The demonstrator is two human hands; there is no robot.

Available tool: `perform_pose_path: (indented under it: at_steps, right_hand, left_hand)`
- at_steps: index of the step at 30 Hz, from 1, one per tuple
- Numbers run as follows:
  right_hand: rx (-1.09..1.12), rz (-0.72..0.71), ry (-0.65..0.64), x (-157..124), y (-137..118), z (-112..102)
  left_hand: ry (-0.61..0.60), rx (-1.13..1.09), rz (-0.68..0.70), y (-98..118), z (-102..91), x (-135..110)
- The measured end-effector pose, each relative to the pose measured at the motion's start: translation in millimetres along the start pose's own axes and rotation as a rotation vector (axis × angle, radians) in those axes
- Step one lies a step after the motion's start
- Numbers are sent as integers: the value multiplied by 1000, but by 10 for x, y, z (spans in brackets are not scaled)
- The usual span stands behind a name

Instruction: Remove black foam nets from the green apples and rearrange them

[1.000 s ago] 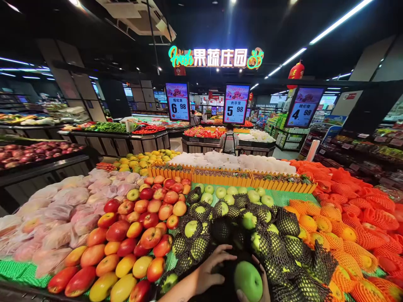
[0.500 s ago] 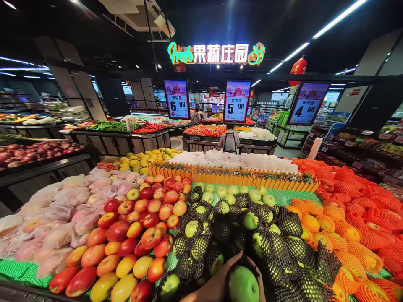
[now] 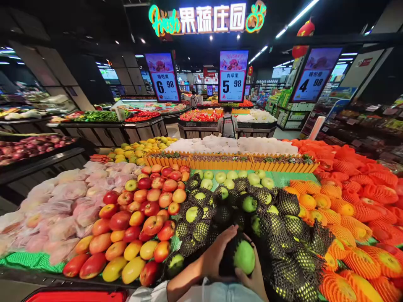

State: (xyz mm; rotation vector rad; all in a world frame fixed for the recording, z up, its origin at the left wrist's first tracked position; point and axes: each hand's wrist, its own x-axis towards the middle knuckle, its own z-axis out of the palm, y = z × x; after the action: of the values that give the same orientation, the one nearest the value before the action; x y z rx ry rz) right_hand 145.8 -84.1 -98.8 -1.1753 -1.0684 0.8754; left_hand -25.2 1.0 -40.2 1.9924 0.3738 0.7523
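Observation:
A green apple [image 3: 244, 256] in a dark mesh sleeve is held between both my hands at the lower middle. My left hand [image 3: 218, 251] wraps round the sleeve on the apple's left side. On its right, my right hand [image 3: 255, 270] has its fingers closed round the fruit, the thumb in front. The green skin shows facing me; the sleeve covers the left part. Just beyond my hands lie green apples in black foam nets [image 3: 201, 230], several with bare green tops. To their left are red and yellow apples [image 3: 138, 230].
Bagged pale pink fruit [image 3: 63, 209] is heaped at the left. Oranges in orange nets [image 3: 349, 260] and red-netted fruit [image 3: 355, 176] fill the right. A low yellow fence [image 3: 220, 161] crosses behind. The red basket [image 3: 75, 295] is at bottom left. A person [image 3: 228, 123] stands farther back.
My view has tipped down, so the sign sits higher and my forearms and the red basket now show. The apple is turned and raised slightly in the picture, still in both hands.

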Motion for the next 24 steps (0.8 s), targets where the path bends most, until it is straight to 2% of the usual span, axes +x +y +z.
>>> perform_pose_path:
  at_steps: [2,4,6,8,10,12,14,17,20,24]
  right_hand:
    - [43,29,24,69,-91,-25]
    - [63,97,11,126,-218,-44]
    - [119,150,11,158,-347,-51]
    - [204,171,12,167,-448,-44]
    - [270,169,-1,160,-496,-31]
    - [286,166,-31,140,-471,-17]
    - [268,173,-60,106,-369,-2]
    - [245,210,-42,35,-143,29]
    - [219,223,-47,-16,-28,54]
    - [194,127,-115,1,-211,58]
  left_hand:
    - [121,-43,-33,94,-20,28]
    - [228,-123,-191,172,-28,66]
    - [237,-219,-377,228,-32,104]
    - [207,-278,-495,268,-41,123]
    - [205,-289,-502,301,-61,113]
    - [249,-279,-432,324,-86,83]
    - [280,-267,-364,334,-100,51]
    - [285,-302,-354,315,-67,41]
    - [302,-465,-394,271,25,69]
    - [211,-714,-473,203,123,50]
